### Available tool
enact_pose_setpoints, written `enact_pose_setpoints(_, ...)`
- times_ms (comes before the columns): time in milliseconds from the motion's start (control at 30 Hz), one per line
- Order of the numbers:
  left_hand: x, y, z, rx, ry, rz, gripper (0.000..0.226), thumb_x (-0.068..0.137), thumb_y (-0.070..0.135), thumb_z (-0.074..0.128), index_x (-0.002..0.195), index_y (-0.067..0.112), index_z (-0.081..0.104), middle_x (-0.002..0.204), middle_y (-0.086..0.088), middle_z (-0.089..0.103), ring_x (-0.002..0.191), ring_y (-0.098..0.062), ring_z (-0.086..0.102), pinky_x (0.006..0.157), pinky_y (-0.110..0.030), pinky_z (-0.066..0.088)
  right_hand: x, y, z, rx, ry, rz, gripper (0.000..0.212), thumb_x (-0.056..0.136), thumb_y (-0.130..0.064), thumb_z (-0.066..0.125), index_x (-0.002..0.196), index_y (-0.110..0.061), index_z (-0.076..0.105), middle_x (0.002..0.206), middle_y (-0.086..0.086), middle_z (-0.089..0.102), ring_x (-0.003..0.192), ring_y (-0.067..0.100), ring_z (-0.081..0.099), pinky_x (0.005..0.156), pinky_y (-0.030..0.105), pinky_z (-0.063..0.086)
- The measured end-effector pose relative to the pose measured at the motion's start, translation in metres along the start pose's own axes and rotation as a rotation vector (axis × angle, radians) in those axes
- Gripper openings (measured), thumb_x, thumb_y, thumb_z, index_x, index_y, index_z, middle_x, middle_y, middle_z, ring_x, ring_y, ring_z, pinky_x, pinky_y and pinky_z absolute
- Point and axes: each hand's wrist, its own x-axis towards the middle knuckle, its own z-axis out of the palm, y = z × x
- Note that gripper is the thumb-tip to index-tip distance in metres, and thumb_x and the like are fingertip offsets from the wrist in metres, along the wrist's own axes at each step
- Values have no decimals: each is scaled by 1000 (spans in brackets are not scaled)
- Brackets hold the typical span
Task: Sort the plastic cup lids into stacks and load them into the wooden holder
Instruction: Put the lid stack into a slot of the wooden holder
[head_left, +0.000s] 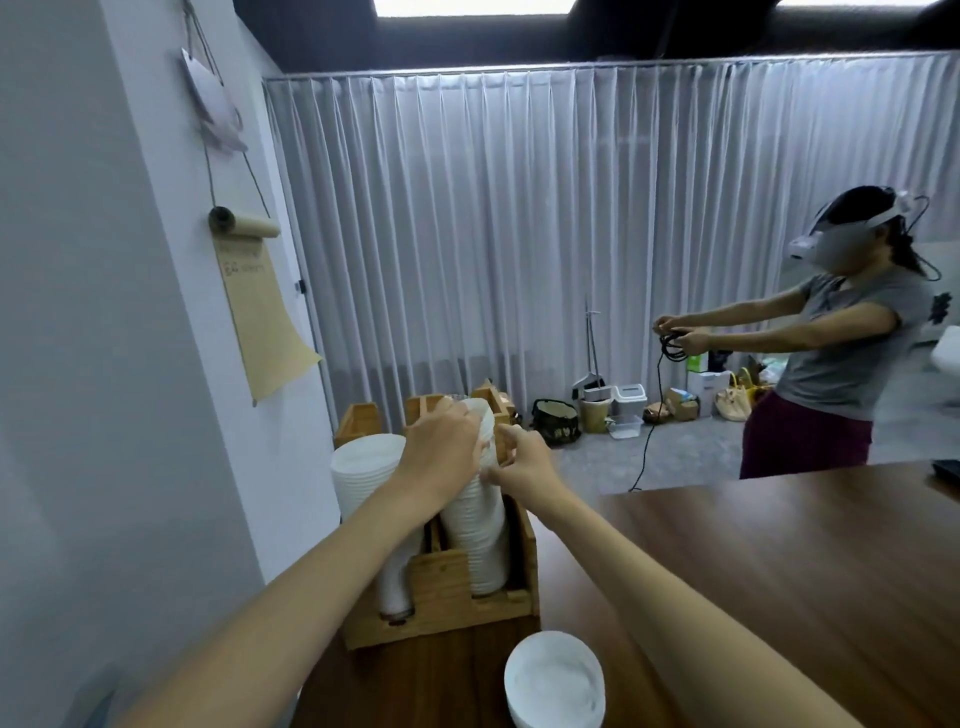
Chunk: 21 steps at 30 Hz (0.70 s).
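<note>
Left hand (441, 448) and right hand (525, 462) grip the leaning lid stack (479, 535); it could buckle out of the wooden holder (447, 590).

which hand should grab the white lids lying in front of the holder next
Right, probably: the lids lie nearer the right forearm, while the left hand grips the top of the tall stack in the holder.

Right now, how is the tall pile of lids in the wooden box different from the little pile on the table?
The tall stack stands leaning in the wooden holder; the low stack lies on the table. The left hand and right hand hold the tall stack; nothing touches the low stack. Both are white lids.
</note>
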Motion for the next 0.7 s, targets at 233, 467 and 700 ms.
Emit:
enact_pose_setpoints(233, 1, 7, 5, 49, -52, -5, 25, 95, 27, 46, 112, 13, 57, 112, -4, 56, 107, -19, 47, 82, -29, 41, -7, 6, 1, 114, -19, -101, 25, 68, -8, 77, 90, -6, 66, 72, -11, 54, 66, -9, 54, 65, 21, 47)
enact_pose_setpoints(467, 3, 8, 3, 100, -128, 30, 26, 96, 26, 45, 115, 12, 57, 113, -4, 55, 108, -20, 45, 83, -29, 38, -5, 16, 7, 132, 5, -108, 38, 67, -21, 81, 102, -15, 67, 84, -6, 69, 74, -1, 61, 64, 19, 48)
enact_pose_setpoints(700, 9, 0, 7, 93, -221, 74, 24, 97, 27, 44, 113, 13, 56, 111, -4, 54, 104, -21, 46, 83, -31, 38, -6, 15, 7, 128, -26, -91, 46, 71, -26, 80, 112, -15, 62, 88, -11, 63, 77, 0, 56, 65, 17, 42)
